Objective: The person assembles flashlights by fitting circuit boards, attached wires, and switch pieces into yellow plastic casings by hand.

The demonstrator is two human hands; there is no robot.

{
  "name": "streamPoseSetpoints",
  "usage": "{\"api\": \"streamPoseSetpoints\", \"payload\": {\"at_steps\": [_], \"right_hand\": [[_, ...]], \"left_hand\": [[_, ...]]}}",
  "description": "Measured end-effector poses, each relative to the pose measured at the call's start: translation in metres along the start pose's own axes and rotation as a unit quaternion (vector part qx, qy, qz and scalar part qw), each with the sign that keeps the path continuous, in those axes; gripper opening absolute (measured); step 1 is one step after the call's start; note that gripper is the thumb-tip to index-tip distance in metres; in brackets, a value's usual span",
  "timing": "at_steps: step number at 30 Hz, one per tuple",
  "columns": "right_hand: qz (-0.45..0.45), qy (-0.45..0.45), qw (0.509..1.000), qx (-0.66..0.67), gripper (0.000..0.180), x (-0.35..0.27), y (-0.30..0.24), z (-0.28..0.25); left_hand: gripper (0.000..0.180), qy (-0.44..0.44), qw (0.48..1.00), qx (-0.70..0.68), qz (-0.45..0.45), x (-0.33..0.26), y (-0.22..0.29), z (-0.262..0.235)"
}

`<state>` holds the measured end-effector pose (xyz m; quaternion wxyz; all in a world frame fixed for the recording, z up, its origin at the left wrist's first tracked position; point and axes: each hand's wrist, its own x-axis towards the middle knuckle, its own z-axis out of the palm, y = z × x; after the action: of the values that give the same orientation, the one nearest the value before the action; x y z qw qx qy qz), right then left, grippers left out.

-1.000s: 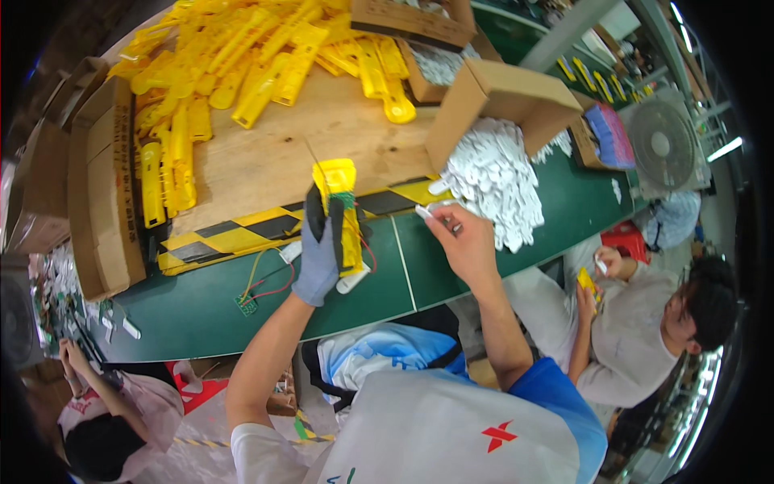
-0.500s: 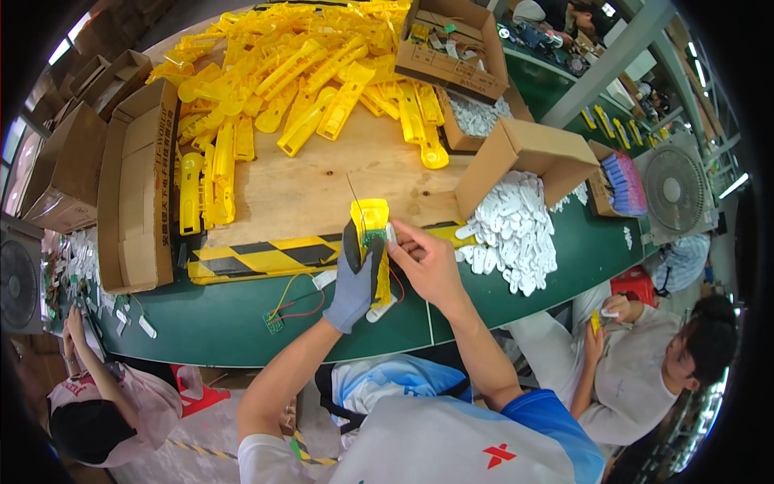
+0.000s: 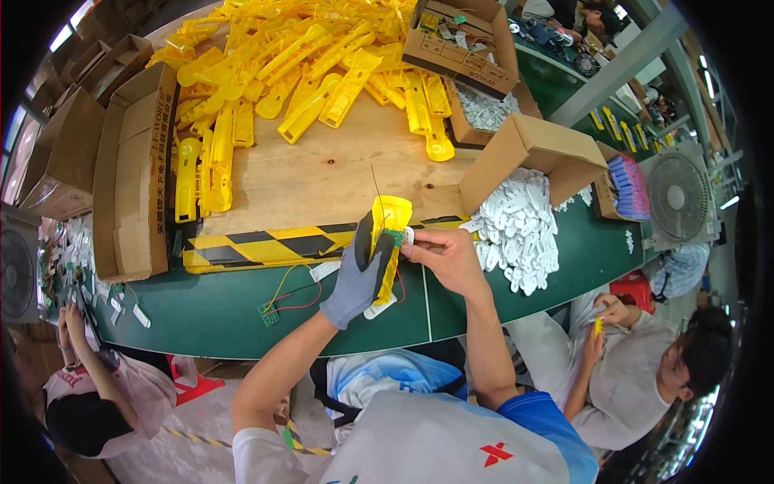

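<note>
My left hand [image 3: 353,278], in a grey glove with dark fingertips, is closed around a yellow plastic housing [image 3: 393,208] tilted upright over the table's near edge. A green circuit board [image 3: 394,237] sits in it, and a thin dark wire sticks up from the top. My bare right hand [image 3: 453,258] pinches a small white piece [image 3: 409,235] against the housing's right side; the fingers partly hide it. A red wire hangs below, and a white oblong part [image 3: 380,307] shows under the left hand. To the left lies another circuit board [image 3: 268,314] with red and yellow wires.
Yellow housings [image 3: 302,68] are heaped on a wooden board [image 3: 322,173] edged with striped tape. White plastic pieces [image 3: 520,234] spill from a carton [image 3: 556,141] at right. A long cardboard box [image 3: 133,185] stands left. Co-workers sit on both sides, one [image 3: 621,367] holding a yellow part.
Both hands and the housing have shifted a little to the right in view. My right fingers, more spread before, are now drawn together on the small white piece.
</note>
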<state>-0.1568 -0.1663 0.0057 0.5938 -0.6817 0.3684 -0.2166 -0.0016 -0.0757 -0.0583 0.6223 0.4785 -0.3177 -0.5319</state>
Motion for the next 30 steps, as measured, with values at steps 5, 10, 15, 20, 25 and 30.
{"api": "streamPoseSetpoints", "payload": {"at_steps": [5,10,15,20,25,30], "right_hand": [[-0.018,0.078,0.994,-0.080,0.020,-0.016,-0.013,0.022],[0.041,0.047,0.998,-0.011,0.024,-0.015,-0.021,0.019],[0.055,-0.004,0.997,0.046,0.027,-0.010,-0.017,0.006],[0.077,-0.040,0.989,0.123,0.026,0.004,0.002,0.004],[0.018,0.021,0.985,0.170,0.028,0.004,0.026,0.012],[-0.023,0.050,0.987,0.149,0.032,-0.003,0.027,0.031]], "left_hand": [[0.044,0.060,0.989,0.116,0.068,0.000,-0.010,0.000],[0.054,0.078,0.992,0.087,0.049,-0.006,0.008,0.010],[0.047,0.047,0.998,-0.015,0.029,-0.006,0.012,0.017],[0.047,0.052,0.995,-0.073,0.052,-0.008,0.010,0.013],[0.049,0.059,0.993,0.024,0.097,-0.002,0.007,0.009],[0.052,0.067,0.975,0.168,0.127,-0.009,0.009,0.003]]}}
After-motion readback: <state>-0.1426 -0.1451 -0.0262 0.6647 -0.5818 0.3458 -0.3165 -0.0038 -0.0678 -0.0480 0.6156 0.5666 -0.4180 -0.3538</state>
